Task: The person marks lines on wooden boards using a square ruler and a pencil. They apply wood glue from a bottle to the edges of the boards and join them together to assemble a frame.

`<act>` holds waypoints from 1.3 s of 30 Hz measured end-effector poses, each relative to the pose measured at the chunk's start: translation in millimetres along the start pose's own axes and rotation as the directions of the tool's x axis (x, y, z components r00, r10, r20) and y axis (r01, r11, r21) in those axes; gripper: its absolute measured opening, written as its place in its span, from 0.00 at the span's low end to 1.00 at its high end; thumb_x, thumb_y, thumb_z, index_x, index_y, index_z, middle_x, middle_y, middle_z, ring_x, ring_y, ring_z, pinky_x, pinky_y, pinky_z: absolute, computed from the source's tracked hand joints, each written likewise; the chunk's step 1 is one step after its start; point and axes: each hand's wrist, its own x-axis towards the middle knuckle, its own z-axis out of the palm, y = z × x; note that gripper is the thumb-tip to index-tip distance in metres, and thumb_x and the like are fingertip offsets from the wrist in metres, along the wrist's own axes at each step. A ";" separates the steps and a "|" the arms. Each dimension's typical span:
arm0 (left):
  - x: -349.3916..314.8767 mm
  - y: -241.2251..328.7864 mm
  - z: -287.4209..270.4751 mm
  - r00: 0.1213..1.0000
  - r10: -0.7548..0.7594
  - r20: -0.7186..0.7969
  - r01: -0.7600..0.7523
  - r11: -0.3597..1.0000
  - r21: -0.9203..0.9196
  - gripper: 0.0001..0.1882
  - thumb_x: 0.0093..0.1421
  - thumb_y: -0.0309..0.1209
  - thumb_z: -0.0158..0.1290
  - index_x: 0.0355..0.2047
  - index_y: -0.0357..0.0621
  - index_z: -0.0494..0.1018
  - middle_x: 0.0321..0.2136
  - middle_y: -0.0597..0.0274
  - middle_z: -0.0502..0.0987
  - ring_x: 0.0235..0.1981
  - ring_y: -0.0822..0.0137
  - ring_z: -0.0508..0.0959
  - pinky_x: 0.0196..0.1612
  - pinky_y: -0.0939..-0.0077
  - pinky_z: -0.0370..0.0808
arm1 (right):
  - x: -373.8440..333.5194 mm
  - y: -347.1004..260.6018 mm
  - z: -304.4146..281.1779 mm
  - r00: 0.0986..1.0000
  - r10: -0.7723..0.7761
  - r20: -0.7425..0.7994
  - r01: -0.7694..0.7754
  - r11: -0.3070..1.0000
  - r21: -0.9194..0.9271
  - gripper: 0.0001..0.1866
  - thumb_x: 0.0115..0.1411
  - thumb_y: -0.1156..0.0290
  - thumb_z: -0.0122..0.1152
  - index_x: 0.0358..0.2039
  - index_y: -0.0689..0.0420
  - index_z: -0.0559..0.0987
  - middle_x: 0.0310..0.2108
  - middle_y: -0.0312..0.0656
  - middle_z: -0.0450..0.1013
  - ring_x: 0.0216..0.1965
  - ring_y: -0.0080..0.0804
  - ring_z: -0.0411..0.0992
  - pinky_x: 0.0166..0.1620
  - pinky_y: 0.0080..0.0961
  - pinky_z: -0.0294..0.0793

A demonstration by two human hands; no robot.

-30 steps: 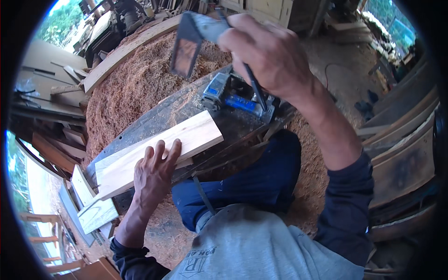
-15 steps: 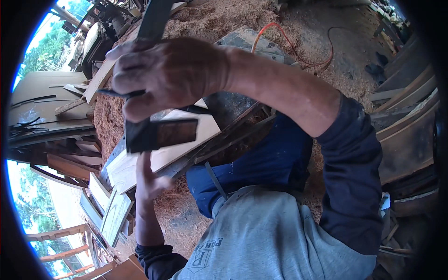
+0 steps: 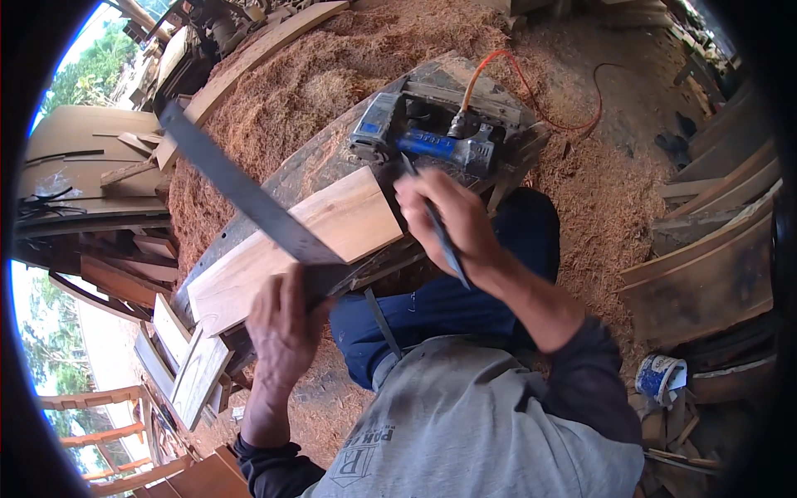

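Note:
A pale wooden board lies slanted across the workbench. My left hand is closed around the dark stock of a try square. The long metal blade crosses above the board and points to the far left. To the right of the board my right hand pinches a dark pencil, held slanting with one end up beside the board's right end. Just beyond this hand, a blue pneumatic nailer rests on the bench.
An orange air hose loops from the nailer to the right. Wood shavings heap behind the bench. Several short boards lean at the lower left. Dark curved panels and a blue-white tub stand at the right.
The try square has passed from my right hand to my left and come down toward the board. My right hand has moved right and lower, with the pencil in it. The nailer has come into view.

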 end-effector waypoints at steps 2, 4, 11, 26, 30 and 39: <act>-4.0 11.3 11.2 0.991 0.118 0.060 -0.115 0.992 -0.042 0.36 0.56 0.43 0.63 0.58 0.35 0.65 0.36 0.52 0.72 0.35 0.55 0.75 0.36 0.60 0.73 | -41.3 -16.2 15.7 0.967 0.206 -0.150 -0.178 0.967 0.182 0.05 0.62 0.82 0.55 0.34 0.60 0.69 0.30 0.43 0.71 0.32 0.33 0.76 0.36 0.29 0.76; 1.2 23.7 16.3 0.988 0.099 0.120 -0.082 0.987 -0.140 0.35 0.54 0.40 0.64 0.57 0.35 0.65 0.39 0.47 0.73 0.37 0.46 0.77 0.40 0.56 0.75 | -78.0 -34.0 30.9 0.906 0.391 -0.165 -0.294 0.858 0.420 0.09 0.64 0.77 0.60 0.35 0.59 0.67 0.36 0.43 0.71 0.34 0.27 0.77 0.35 0.24 0.79; 12.2 24.5 34.5 0.983 0.141 0.114 -0.114 0.969 -0.218 0.33 0.56 0.40 0.63 0.54 0.30 0.65 0.39 0.46 0.72 0.39 0.49 0.74 0.44 0.58 0.73 | -96.7 -52.1 64.9 0.825 0.564 -0.012 -0.432 0.645 0.631 0.14 0.63 0.82 0.60 0.38 0.59 0.62 0.44 0.46 0.68 0.42 0.26 0.78 0.47 0.22 0.79; 78.8 -25.6 19.5 0.840 0.276 0.467 -0.189 0.956 -0.225 0.69 0.23 0.59 0.75 0.69 0.57 0.59 0.69 0.41 0.50 0.73 0.37 0.43 0.69 0.29 0.36 | -88.4 -48.0 81.6 0.766 0.627 -0.144 -0.384 0.625 0.680 0.15 0.60 0.84 0.61 0.34 0.56 0.63 0.39 0.39 0.64 0.30 0.15 0.66 0.33 0.18 0.72; 81.1 -33.2 20.3 0.799 0.320 0.509 -0.234 0.946 -0.226 0.72 0.22 0.62 0.73 0.71 0.58 0.56 0.70 0.42 0.48 0.73 0.38 0.43 0.68 0.28 0.33 | -87.7 -42.1 84.3 0.782 0.616 -0.096 -0.415 0.629 0.658 0.16 0.59 0.87 0.60 0.34 0.56 0.62 0.42 0.39 0.61 0.36 0.16 0.66 0.42 0.21 0.83; 82.6 -29.7 26.6 0.814 0.306 0.493 -0.232 0.950 -0.207 0.64 0.28 0.55 0.72 0.70 0.59 0.59 0.70 0.43 0.50 0.73 0.38 0.44 0.68 0.28 0.34 | -87.5 -41.2 84.7 0.765 0.624 -0.160 -0.392 0.648 0.652 0.15 0.60 0.83 0.62 0.32 0.56 0.63 0.36 0.37 0.63 0.30 0.14 0.65 0.32 0.16 0.71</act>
